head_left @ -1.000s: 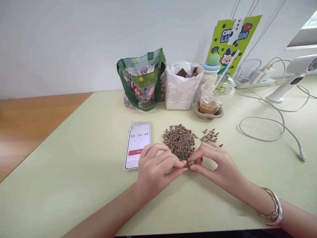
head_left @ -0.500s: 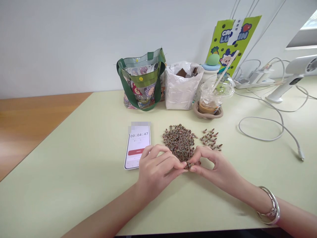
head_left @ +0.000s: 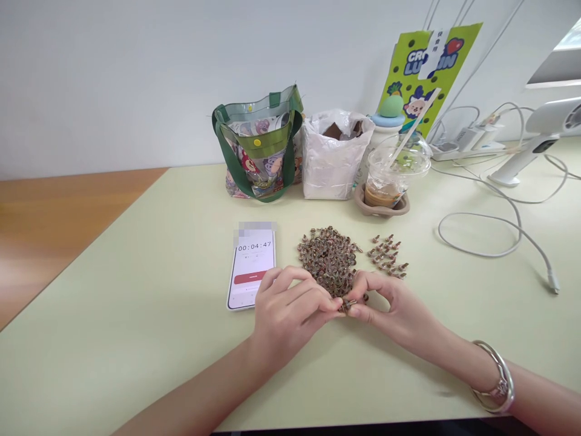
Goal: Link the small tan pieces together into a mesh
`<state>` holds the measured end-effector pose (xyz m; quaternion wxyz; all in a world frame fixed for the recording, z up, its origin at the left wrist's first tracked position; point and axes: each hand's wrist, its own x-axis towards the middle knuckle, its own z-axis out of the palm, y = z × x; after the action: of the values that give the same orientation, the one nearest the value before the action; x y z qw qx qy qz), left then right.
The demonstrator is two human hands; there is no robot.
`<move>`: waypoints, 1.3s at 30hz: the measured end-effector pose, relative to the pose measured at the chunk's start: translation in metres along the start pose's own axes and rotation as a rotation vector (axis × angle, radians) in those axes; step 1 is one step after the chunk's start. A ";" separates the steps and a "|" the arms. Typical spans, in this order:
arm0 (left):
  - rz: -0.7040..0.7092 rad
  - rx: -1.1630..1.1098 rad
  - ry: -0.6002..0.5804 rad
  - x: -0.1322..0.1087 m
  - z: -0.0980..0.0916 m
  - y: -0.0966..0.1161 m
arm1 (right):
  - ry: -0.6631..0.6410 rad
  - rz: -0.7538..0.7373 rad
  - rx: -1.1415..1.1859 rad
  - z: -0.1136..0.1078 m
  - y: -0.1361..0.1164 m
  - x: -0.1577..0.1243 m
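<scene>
Both of my hands meet in front of a heaped pile of small metal fittings (head_left: 327, 260), which look like tiny screws or rivets with washers. My left hand (head_left: 290, 303) and my right hand (head_left: 385, 300) pinch one small metal fitting (head_left: 348, 306) between their fingertips at the pile's near edge. To the right lies a smaller, looser group of fittings (head_left: 387, 256). My left hand partly covers a smartphone (head_left: 251, 266) showing a timer at 00:04:47. A silver bangle (head_left: 494, 378) circles my right wrist.
The pale green desk (head_left: 136, 303) ends at a wooden surface on the left. Along the back stand a green-trimmed tote bag (head_left: 258, 145), a white plastic bag (head_left: 333, 157) and a lidded iced drink (head_left: 390, 175). White cables (head_left: 476, 236) lie on the right.
My right hand has shifted slightly left and its fingers have curled in more tightly. The timer has gone from 00:04:46 to 00:04:47. The smaller group of fittings is less hidden.
</scene>
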<state>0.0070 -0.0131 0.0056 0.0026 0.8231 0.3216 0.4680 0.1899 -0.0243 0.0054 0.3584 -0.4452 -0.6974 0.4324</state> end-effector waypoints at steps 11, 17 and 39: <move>-0.022 0.033 -0.003 0.002 -0.001 -0.001 | 0.013 -0.093 -0.193 -0.006 -0.002 0.001; -0.043 0.025 -0.030 0.004 -0.002 0.000 | 0.042 -0.220 -0.273 -0.008 -0.003 0.001; -0.052 0.115 -0.241 0.001 -0.003 -0.006 | 0.246 0.131 -1.132 -0.094 0.030 0.001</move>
<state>0.0019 -0.0088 0.0069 0.0062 0.8636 0.3665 0.3461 0.2816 0.0100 0.0128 0.1155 -0.6567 -0.7441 -0.0411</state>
